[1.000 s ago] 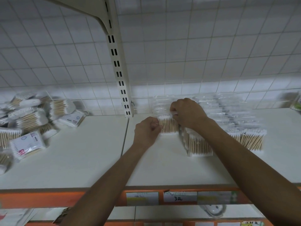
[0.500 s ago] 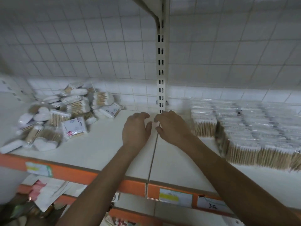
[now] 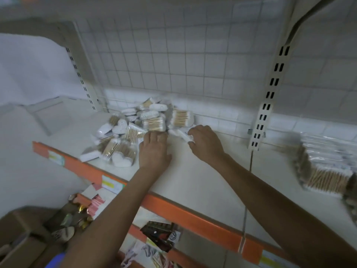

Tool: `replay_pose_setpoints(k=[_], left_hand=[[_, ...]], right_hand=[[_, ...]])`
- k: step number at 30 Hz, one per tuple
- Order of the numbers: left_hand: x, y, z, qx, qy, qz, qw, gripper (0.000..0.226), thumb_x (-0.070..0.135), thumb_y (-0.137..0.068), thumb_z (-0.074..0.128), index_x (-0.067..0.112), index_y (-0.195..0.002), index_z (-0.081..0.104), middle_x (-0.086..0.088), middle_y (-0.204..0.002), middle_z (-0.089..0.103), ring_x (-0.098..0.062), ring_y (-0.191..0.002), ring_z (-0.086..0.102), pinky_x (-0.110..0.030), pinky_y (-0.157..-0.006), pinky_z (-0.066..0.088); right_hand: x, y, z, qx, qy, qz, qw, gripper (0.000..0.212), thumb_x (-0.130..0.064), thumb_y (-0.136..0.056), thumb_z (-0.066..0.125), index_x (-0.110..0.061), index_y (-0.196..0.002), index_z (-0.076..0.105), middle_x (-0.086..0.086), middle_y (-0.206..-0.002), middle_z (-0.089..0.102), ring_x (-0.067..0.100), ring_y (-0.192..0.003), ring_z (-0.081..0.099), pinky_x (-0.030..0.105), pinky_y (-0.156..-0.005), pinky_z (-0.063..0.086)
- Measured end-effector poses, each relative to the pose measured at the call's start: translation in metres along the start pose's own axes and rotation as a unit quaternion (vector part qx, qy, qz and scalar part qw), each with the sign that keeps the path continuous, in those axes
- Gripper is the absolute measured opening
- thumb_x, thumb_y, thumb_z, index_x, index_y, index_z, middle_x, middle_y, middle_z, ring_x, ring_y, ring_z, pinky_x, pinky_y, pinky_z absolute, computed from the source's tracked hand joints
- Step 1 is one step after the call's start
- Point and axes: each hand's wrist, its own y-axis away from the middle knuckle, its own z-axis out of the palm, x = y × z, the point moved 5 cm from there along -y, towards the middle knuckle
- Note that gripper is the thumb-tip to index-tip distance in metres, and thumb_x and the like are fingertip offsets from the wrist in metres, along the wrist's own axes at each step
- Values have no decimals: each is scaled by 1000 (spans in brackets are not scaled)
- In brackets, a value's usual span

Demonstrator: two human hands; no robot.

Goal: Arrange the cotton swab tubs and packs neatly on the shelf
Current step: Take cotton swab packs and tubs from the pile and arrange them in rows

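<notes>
A loose pile of swab packs (image 3: 146,122) lies centre-left on the shelf (image 3: 193,180). The left hand (image 3: 153,149) is flat, fingers straight, tips at the pile's edge. The right hand (image 3: 205,144) curls its fingers round a white pack (image 3: 178,133) beside the pile. Stacked rows (image 3: 328,167) stand far right. Shelf-edge labels (image 3: 113,183) are yellow-striped, their writing too blurred to read.

White shelf (image 3: 202,171) with orange front edge (image 3: 193,215): a loose heap of cotton swab packs and tubs (image 3: 135,128) at left rear; tidy rows of packs (image 3: 328,163) at right.
</notes>
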Motion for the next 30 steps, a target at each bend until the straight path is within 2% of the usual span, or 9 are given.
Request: replay_pose_setpoints(k=[5,8,11,13,19,25,28,30], left_hand=[[-33,-15,2,-51,10,-24,998,55,33,-86,54,23,-136,33,-4,-146,28,-28,-140,16,-46,-111,22],[-41,-19,5,-70,-14,-16,997,64,35,-81,62,21,-136,33,-4,-142,33,-29,-134,26,-47,-107,28],[-44,-22,7,-60,-8,-14,998,58,33,-81,63,20,-132,38,-5,-134,39,-30,-125,37,-47,-101,35],[-45,-23,11,-56,-10,-6,998,54,32,-82,64,19,-130,43,-6,-130,41,-30,-120,41,-46,-98,39],[-52,-26,21,-49,-15,10,999,52,28,-86,56,18,-134,39,-9,-129,44,-31,-119,40,-42,-93,41],[-45,-23,16,6,8,18,1000,40,24,-90,52,16,-129,46,-9,-122,52,-31,-114,45,-37,-89,41],[-26,-22,7,17,60,46,997,47,23,-86,58,14,-131,48,-12,-122,54,-34,-113,46,-37,-90,40],[-10,-22,3,14,92,61,994,53,29,-83,64,15,-132,49,-14,-122,54,-35,-113,47,-39,-91,40]], right_hand=[[-6,-49,13,50,48,10,998,43,-21,-89,55,-11,-129,46,8,-137,44,28,-123,39,38,-95,37],[-5,-67,21,61,47,35,996,54,-20,-87,59,-10,-136,39,10,-143,37,29,-130,34,40,-101,34],[0,-76,32,48,42,70,995,65,-22,-88,60,-12,-143,27,9,-149,27,28,-135,26,41,-106,30],[3,-78,37,44,38,83,995,65,-22,-88,59,-13,-143,25,9,-148,28,29,-133,29,41,-104,32],[7,-81,39,59,23,86,994,57,-11,-86,61,-7,-136,35,15,-132,37,32,-110,46,37,-90,43],[12,-65,32,85,-57,96,990,53,-14,-85,64,-5,-132,40,15,-132,37,32,-106,49,34,-91,43],[18,-47,18,105,-119,116,981,58,-17,-81,69,-7,-132,43,15,-129,39,31,-104,53,33,-89,43],[24,-31,6,118,-153,132,972,58,-18,-80,70,-8,-131,44,14,-128,40,26,-105,53,25,-87,40]])
